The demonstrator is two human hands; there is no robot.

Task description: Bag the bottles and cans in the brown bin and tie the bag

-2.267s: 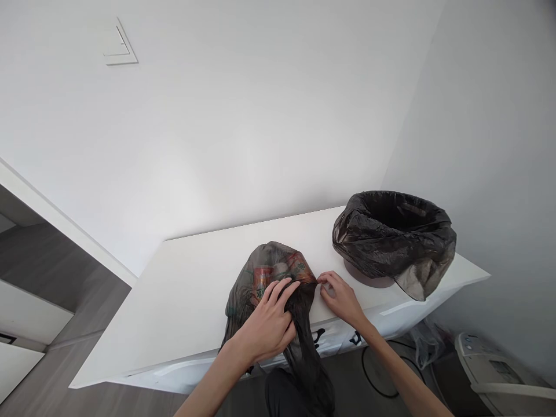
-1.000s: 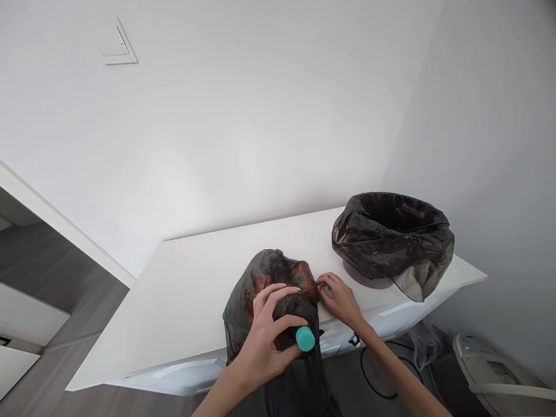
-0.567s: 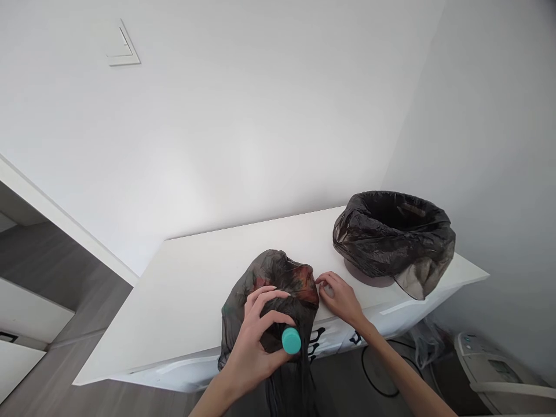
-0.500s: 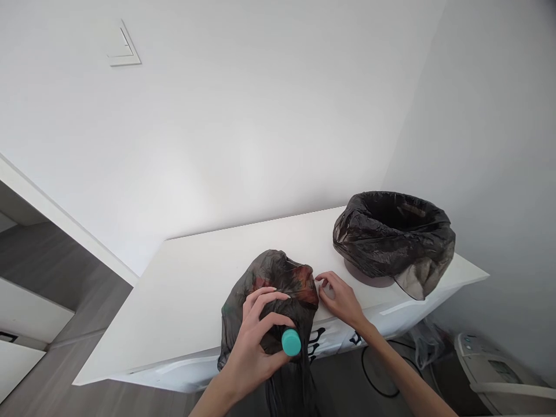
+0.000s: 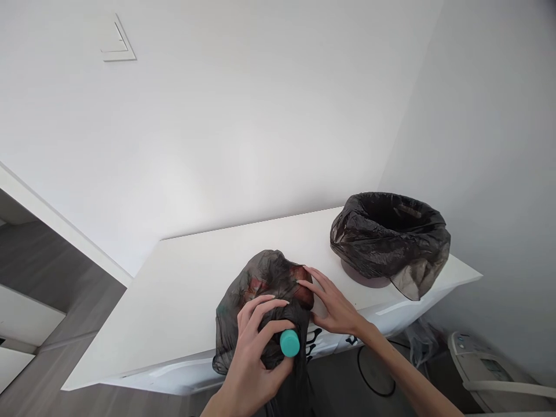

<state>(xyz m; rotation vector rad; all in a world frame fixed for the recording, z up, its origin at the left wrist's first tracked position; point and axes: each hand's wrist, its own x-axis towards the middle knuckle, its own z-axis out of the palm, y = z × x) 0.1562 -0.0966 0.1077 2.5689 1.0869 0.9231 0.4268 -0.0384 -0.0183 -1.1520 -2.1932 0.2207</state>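
A filled black garbage bag (image 5: 271, 269) sits at the front edge of the white dresser top, with reddish contents showing faintly through the film. Its loose end hangs down over the front. My left hand (image 5: 256, 341) is curved over the near side of the bag, thumb and index finger closed around a teal round cap (image 5: 289, 343); whatever lies under the cap is hidden. On the bag's right side rests my right hand (image 5: 332, 301), fingers on top and thumb lower, holding its bulging corner.
A bin (image 5: 367, 278) lined with another black bag (image 5: 391, 237) stands at the dresser's right end. The white dresser top (image 5: 186, 301) meets the wall behind. Lower right are a pale appliance (image 5: 482, 359), a black cable (image 5: 369, 382) and clear plastic (image 5: 421, 341) on the floor.
My right hand has moved left from beside the bag onto its right side and taken hold there. My left hand keeps its grip on the teal cap. The view has shifted slightly.
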